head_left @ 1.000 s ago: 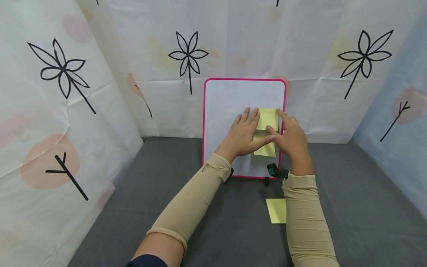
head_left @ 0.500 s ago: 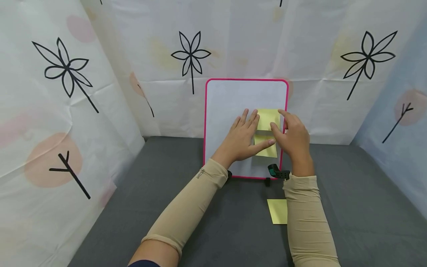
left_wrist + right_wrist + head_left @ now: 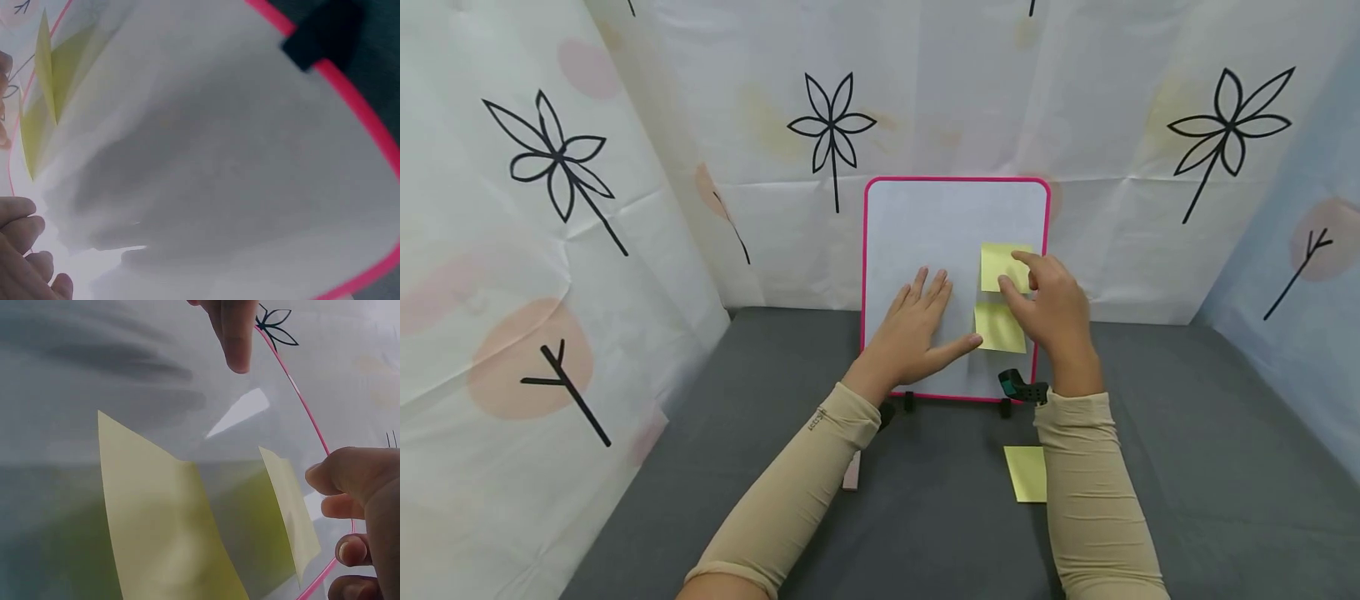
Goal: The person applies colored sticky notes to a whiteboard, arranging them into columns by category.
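Note:
A white board (image 3: 917,225) with a pink rim stands upright. Two yellow sticky notes are on its right half: an upper one (image 3: 995,271) and a lower one (image 3: 1000,329). In the right wrist view, the lower note (image 3: 156,525) and the upper note (image 3: 290,512) curl away from the board. My left hand (image 3: 913,333) lies spread over the board left of the notes, thumb tip by the lower note's edge. My right hand (image 3: 1052,312) is over the upper note's right side, thumb and forefinger apart, its other fingers loosely bent.
A third yellow sticky note (image 3: 1026,475) lies on the grey table (image 3: 940,500), partly behind the right sleeve. Black clips (image 3: 1005,408) support the board's lower edge. A small pale pink piece (image 3: 852,473) shows beside the left forearm. Patterned cloth (image 3: 737,100) hangs behind and at the sides.
My left hand has slid left and down, away from the notes, uncovering more of them. My right hand has shifted slightly left over the upper note. A pink piece by the left forearm is now visible.

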Available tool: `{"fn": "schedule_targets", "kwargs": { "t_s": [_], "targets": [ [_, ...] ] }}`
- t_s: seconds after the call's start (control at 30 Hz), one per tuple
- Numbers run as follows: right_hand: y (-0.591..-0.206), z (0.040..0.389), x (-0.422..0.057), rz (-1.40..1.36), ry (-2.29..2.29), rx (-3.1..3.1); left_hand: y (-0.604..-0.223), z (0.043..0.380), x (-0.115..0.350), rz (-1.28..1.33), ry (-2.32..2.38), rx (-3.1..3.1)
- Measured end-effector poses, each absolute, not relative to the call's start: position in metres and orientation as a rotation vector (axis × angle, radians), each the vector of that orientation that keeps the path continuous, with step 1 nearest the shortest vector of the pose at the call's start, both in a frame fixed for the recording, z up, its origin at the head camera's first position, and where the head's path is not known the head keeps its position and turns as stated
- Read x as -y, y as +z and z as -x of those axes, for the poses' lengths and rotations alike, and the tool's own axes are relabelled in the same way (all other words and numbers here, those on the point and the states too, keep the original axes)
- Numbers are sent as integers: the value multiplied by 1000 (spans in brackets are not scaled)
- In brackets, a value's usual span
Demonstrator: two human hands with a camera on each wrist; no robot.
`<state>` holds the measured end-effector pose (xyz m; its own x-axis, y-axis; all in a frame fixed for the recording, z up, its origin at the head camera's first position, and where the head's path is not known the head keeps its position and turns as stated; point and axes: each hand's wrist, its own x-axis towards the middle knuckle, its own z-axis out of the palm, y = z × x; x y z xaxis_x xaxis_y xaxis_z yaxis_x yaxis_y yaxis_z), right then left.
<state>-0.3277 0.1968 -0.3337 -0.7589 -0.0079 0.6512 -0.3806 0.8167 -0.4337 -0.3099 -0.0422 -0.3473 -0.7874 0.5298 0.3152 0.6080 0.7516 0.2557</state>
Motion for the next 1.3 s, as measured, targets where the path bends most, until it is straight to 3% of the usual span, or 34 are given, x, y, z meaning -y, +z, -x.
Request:
{"fn": "schedule_targets", "kwargs": {
  "t_s": [0.9,1.3],
  "targets": [
    [-329,316,-160,-502,750,2358,-369,280,104,1079,-438,2283],
    [-324,304,-135,-720,810,2307,-373,265,130,1082,-436,2244]
  ]
}}
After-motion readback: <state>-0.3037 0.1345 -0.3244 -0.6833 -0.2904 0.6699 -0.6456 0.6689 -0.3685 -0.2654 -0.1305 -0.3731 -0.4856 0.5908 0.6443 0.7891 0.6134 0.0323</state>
